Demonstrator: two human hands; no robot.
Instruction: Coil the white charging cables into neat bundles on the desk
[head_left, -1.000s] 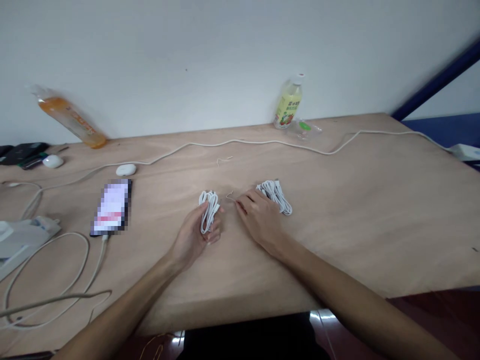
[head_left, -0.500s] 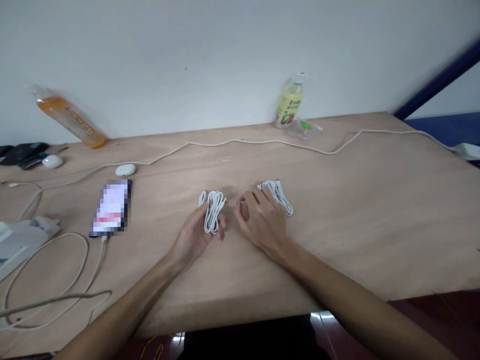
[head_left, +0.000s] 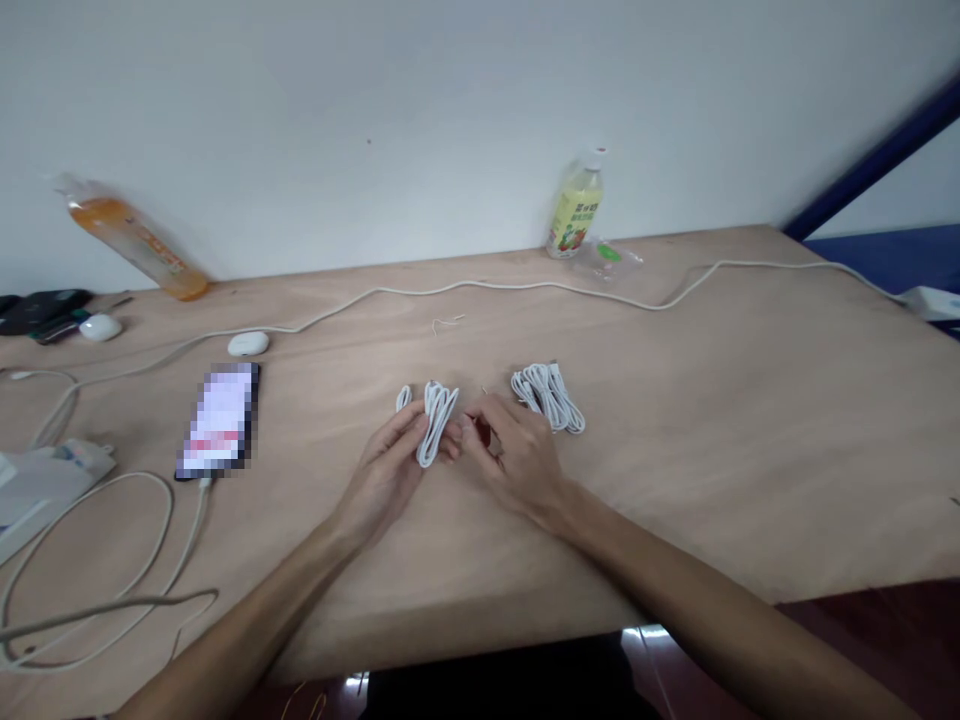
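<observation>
1. In the head view, our left hand point(head_left: 386, 465) is closed on a coiled cable point(head_left: 437, 425), white, gripped between thumb and fingers above the middle of the desk point(head_left: 712, 430).
2. Our right hand point(head_left: 517, 450) sits just beside that coil, its fingers curled and the thumb close to the forefinger. A thin wire tip point(head_left: 484, 390) pokes up behind them; we cannot tell whether they pinch it.
3. A small white loop point(head_left: 404, 398) shows beyond our left fingers, which partly cover it; we cannot tell what it belongs to. A cable bundle point(head_left: 553, 397) lies on the desk, just beyond our right hand.
4. Farther back we see a twist tie point(head_left: 448, 322), and behind it a long cord point(head_left: 555, 284) crosses the desk to a white box point(head_left: 934, 302) at the right.
5. On our left lie a phone point(head_left: 217, 420), its screen blurred out, with a charging cord point(head_left: 204, 484) plugged in, and a white case point(head_left: 248, 344) near its top.
6. As for containers, an orange bottle point(head_left: 135, 245) leans against the wall point(head_left: 375, 200), and a yellow-labelled bottle point(head_left: 576, 212) stands at the back; how full they are is unclear to us. Beside the second lies a clear wrapper point(head_left: 611, 262) with a green patch, printed or inside, we cannot tell.
</observation>
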